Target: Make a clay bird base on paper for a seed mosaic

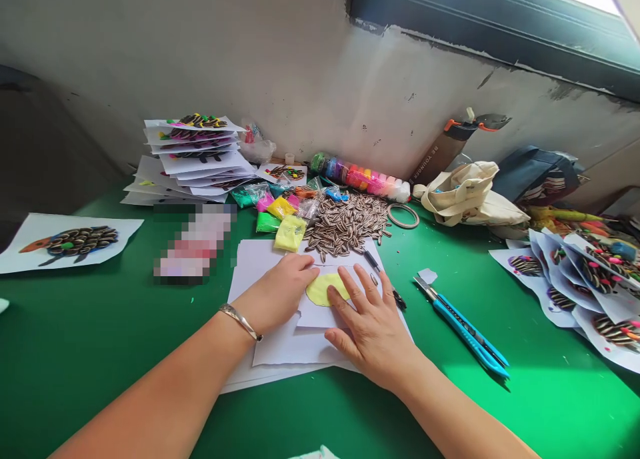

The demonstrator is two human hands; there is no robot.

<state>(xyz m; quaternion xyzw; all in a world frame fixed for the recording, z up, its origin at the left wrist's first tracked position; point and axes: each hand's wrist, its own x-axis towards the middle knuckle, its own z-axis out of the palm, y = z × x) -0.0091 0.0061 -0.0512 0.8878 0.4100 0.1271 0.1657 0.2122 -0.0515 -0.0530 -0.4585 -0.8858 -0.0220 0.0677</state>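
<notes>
On a small white paper sheet [320,317] lies a flat yellow clay-like patch [316,291] with a drawn outline. Spread fingers of my right hand [373,325] rest on it, the index fingertip on the yellow surface. At the patch's left edge, my left hand [275,292] is closed, fingers curled and close together; what is under them, if anything, is hidden. Larger white sheets [265,379] lie underneath. Just beyond my hands are a yellow clay packet [290,233] and a heap of striped sunflower seeds [345,222]. A black pen [373,261] lies partly behind my right fingers.
A blue utility knife [465,329] lies to the right, a tape roll [403,216] behind it. Stacked seed pictures [200,162] stand back left; more seed pictures [565,285] lie at right. Against the wall are coloured clay tubs [360,177], a canvas bag [465,195] and a bottle [445,149].
</notes>
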